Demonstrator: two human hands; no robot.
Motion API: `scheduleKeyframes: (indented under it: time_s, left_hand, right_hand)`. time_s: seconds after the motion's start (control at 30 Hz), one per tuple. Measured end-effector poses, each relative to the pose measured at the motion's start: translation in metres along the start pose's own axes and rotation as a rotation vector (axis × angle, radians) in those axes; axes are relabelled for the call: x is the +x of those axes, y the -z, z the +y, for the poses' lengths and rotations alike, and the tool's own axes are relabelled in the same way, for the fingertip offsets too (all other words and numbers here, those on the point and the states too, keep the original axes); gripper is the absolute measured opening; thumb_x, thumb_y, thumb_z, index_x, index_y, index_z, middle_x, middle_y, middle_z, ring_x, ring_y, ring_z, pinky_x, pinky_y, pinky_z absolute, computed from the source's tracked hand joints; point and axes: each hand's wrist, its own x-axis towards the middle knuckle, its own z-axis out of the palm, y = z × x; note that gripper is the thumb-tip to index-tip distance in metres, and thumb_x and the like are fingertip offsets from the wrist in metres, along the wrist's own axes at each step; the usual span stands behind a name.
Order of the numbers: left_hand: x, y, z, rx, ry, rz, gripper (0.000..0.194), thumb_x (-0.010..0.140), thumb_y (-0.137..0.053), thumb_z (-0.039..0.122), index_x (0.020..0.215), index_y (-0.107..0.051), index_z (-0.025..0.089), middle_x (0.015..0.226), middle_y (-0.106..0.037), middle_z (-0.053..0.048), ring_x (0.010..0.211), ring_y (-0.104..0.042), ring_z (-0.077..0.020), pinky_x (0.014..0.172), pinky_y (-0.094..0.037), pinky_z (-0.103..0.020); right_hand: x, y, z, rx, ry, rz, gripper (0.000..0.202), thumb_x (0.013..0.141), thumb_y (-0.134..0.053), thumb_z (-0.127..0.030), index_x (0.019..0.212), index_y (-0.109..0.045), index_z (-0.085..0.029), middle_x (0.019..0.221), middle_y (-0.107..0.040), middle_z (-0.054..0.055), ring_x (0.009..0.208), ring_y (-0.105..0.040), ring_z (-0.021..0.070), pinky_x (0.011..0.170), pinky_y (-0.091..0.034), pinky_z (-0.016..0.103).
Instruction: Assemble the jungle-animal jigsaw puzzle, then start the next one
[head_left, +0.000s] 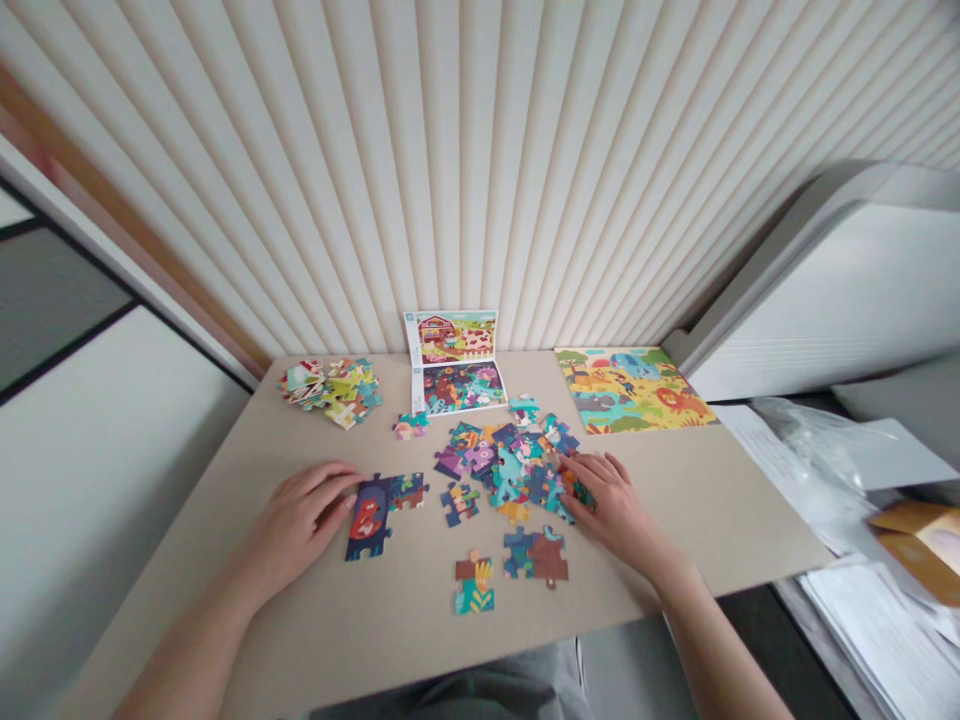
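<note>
With the loose pile (516,462) as the clock's centre, the left hand (311,510) lies palm down at nine o'clock, half open with fingers lightly bent, its fingertips at the left edge of a joined puzzle section (369,512); whether it grips that section I cannot tell. The right hand (613,502), toward four o'clock, is also half open, fingertips on the pile's edge, partly covering some pieces; any hold beneath them is hidden. Both forearms are cut off by the frame. The pile's pieces overlap too much to count. Around it are four smaller bits: a clump (459,503) at eight, a block (474,582) at seven, a wider block (535,555) at six and a scrap (410,425) at ten; some seams are hard to make out. Farther out at ten sits one second heap (334,390), uncountable; at eleven, one leaflet (457,388) with two pictures, its print unreadable; at two, one whole animal puzzle (636,390). Past the table (720,520), toward four, one orange box (919,545) is cut off.
</note>
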Motion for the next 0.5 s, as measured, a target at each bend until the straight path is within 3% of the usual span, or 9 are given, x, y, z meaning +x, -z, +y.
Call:
scheduleKeyframes:
  time_s: [0.27,0.5]
  left_hand:
    - [0.001,0.001,0.002,0.003,-0.005,0.001,0.036,0.106,-0.05,0.048,0.128,-0.072,0.03,0.134,-0.069,-0.008,0.123,-0.065,-0.0265,0.11,-0.049,-0.042]
    - [0.0,0.001,0.002,-0.003,-0.008,0.004,0.036,0.106,-0.049,0.047,0.129,-0.071,0.03,0.135,-0.067,-0.008,0.124,-0.064,-0.0266,0.11,-0.048,-0.042]
  right_hand:
    - [-0.002,0.002,-0.014,0.066,0.032,0.022,0.059,0.101,-0.058,-0.024,0.159,-0.045,-0.031,0.141,-0.067,0.009,0.13,-0.063,0.0284,0.119,-0.043,0.056]
    - [0.0,0.002,-0.014,0.086,0.095,0.046,0.055,0.104,-0.057,-0.027,0.159,-0.047,-0.03,0.136,-0.069,0.011,0.125,-0.065,0.0293,0.108,-0.053,0.052]
